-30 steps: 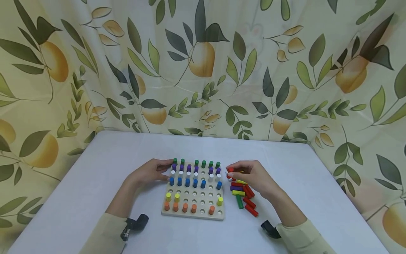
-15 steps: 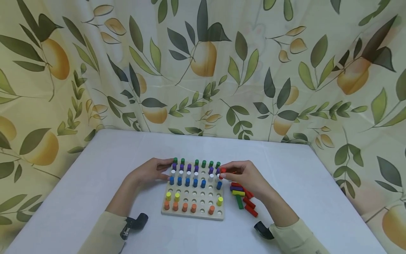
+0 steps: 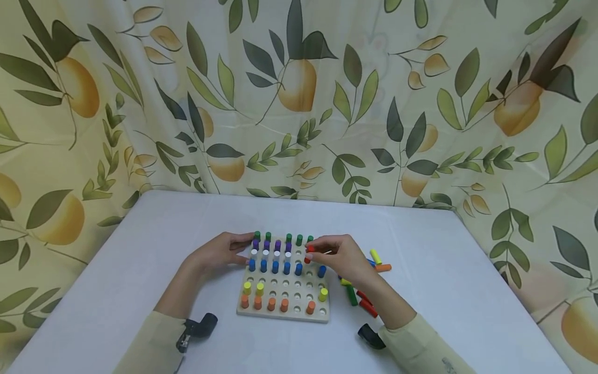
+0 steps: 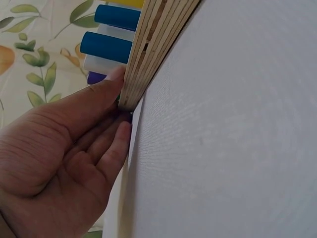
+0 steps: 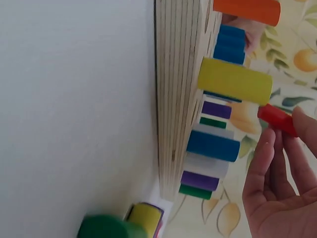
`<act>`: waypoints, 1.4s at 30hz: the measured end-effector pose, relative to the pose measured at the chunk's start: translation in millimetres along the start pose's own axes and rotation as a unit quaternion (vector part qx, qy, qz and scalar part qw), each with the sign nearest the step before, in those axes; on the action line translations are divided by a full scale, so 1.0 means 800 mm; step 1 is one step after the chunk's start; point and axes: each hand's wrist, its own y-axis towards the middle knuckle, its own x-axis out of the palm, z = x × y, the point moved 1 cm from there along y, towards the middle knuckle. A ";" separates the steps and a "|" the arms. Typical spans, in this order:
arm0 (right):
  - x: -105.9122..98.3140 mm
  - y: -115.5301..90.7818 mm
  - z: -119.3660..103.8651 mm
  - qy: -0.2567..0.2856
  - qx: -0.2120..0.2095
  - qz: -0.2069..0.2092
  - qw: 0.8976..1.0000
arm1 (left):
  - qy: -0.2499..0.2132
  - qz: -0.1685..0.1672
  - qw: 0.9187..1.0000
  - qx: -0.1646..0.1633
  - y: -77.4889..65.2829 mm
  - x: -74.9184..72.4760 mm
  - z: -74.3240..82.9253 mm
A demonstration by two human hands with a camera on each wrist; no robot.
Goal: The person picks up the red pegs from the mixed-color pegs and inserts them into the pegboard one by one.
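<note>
A wooden pegboard (image 3: pixel 275 316) lies on the table, with rows of upright pegs in green, purple, white, blue, yellow and orange and several bare holes. At its far left corner my left hand (image 3: pixel 220 253) holds the board; the left wrist view has the thumb against the plywood edge (image 4: pixel 148 54), beside the blue pegs (image 4: pixel 106 45). My right hand (image 3: pixel 343 255) pinches a red peg (image 5: pixel 277 120) between thumb and fingers, over the right part of the board. From above, that hand hides the pegs at the far right corner.
Loose pegs lie right of the board, partly behind the right forearm: a green peg (image 3: pixel 351 295), a red peg (image 3: pixel 368 308), an orange peg (image 3: pixel 383 268) and a yellow peg (image 3: pixel 376 256) among them. A patterned curtain (image 3: pixel 299 156) hangs behind the white table (image 3: pixel 187 218).
My right hand has moved left with the red peg, from above the loose pegs to over the board. More of the loose pile shows behind it. The left hand stays at the board.
</note>
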 end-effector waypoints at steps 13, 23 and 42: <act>0.026 0.016 -0.011 -0.010 -0.006 -0.009 1.000 | 0.008 0.001 1.000 -0.004 -0.001 0.002 -0.008; 0.042 0.021 -0.025 0.002 -0.032 -0.054 0.998 | 0.009 0.000 1.000 0.003 0.000 0.001 -0.006; 0.080 0.030 -0.045 0.019 -0.042 -0.077 0.996 | 0.009 -0.003 1.000 0.017 0.002 0.001 -0.007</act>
